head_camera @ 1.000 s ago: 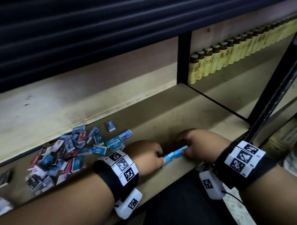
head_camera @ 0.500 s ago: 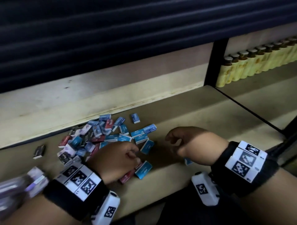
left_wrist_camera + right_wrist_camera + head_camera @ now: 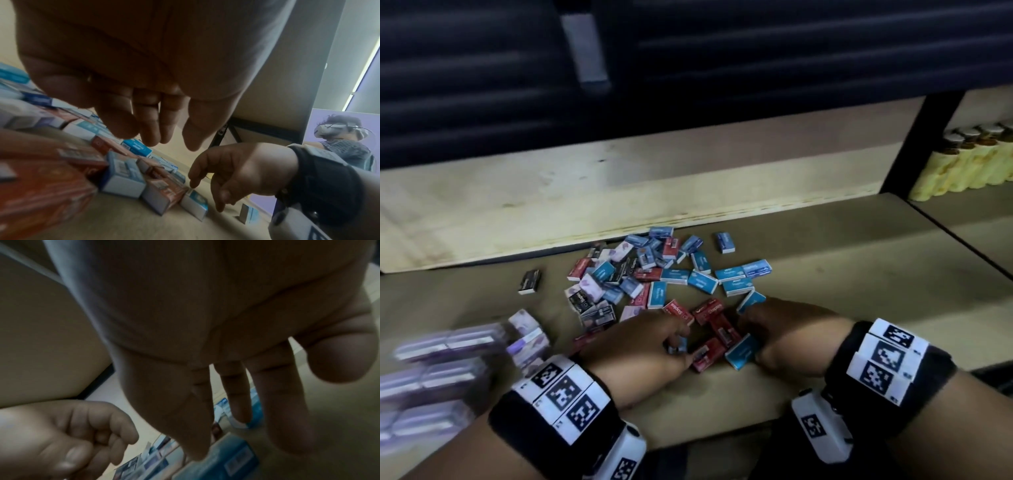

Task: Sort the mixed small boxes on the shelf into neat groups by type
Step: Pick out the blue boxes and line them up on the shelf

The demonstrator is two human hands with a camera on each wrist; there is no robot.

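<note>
A mixed pile of small boxes (image 3: 654,274), blue, red, black and lilac, lies on the brown shelf (image 3: 825,301). At its near edge my left hand (image 3: 681,339) and right hand (image 3: 751,329) flank a few red boxes (image 3: 714,325). In the left wrist view my left hand (image 3: 164,141) hangs with loose fingers over the boxes, holding nothing. My right hand (image 3: 205,186) touches a blue box (image 3: 195,201) with straight fingers. That blue box (image 3: 743,351) leans against my right thumb. The right wrist view shows the right hand (image 3: 236,426) spread above blue boxes (image 3: 222,459).
Rows of lilac boxes (image 3: 448,359) sit blurred at the near left. A lone black box (image 3: 529,281) lies left of the pile. A black post (image 3: 921,144) and yellow-labelled bottles (image 3: 969,164) stand at the right. A pale back board (image 3: 551,212) runs behind.
Both hands let go of the row of blue boxes at the right and moved left to the pile. They now sit on either side of the red boxes.
</note>
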